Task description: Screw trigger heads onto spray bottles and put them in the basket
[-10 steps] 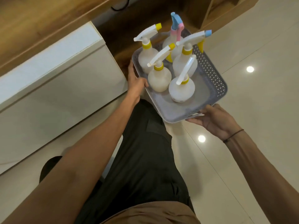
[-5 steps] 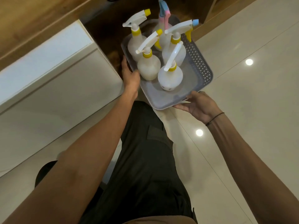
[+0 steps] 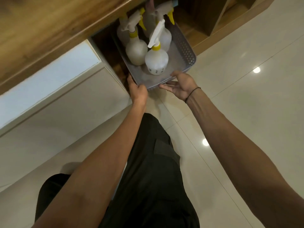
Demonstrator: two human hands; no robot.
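1. Under the wooden counter (image 3: pixel 49 30), the grey basket (image 3: pixel 185 46) of capped spray bottles (image 3: pixel 156 60) sits half inside a low recess.
2. Left hand (image 3: pixel 138 91) grips the near-left corner; right hand (image 3: pixel 181 86) curls around the near rim.
3. Judged step: stowing the finished basket; next, push level, clearing the triggers.
4. Half a second earlier the basket was outside the recess.
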